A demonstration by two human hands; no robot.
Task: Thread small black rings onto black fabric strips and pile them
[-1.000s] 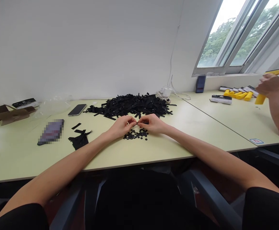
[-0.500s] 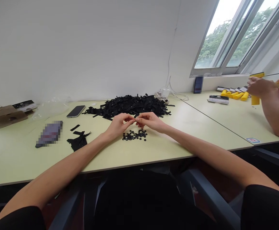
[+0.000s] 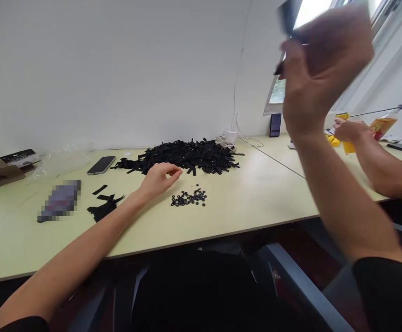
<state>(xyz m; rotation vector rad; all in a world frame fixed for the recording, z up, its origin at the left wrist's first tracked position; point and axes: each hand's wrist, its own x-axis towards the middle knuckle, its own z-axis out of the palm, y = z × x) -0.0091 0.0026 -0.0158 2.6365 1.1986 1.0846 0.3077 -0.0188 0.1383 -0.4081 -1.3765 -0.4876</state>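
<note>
My left hand (image 3: 161,177) rests over the table with thumb and forefinger pinched together; whatever they hold is too small to make out. Just right of and below it lies a scatter of small black washer-like rings (image 3: 189,198). Behind it spreads a heap of short black fabric strips (image 3: 187,154), some with small pale dots. My right hand (image 3: 322,69) is raised high, close to the camera, its fingers smeared by motion. Dark blurred shapes (image 3: 287,18) show beside its fingers; I cannot tell what they are or whether they are held.
Left of my arm lie a smaller pile of black strips (image 3: 104,210), a phone (image 3: 101,165), a pixelated dark item (image 3: 61,200), clear plastic (image 3: 62,159) and cardboard (image 3: 0,175). Another phone (image 3: 274,125) leans by the window. At right, a co-worker's hand (image 3: 351,130) holds a yellow piece (image 3: 349,146).
My right hand has left my left hand and swung up and right, close to the camera. My left hand stays pinched near the rings. The view has shifted slightly.
</note>
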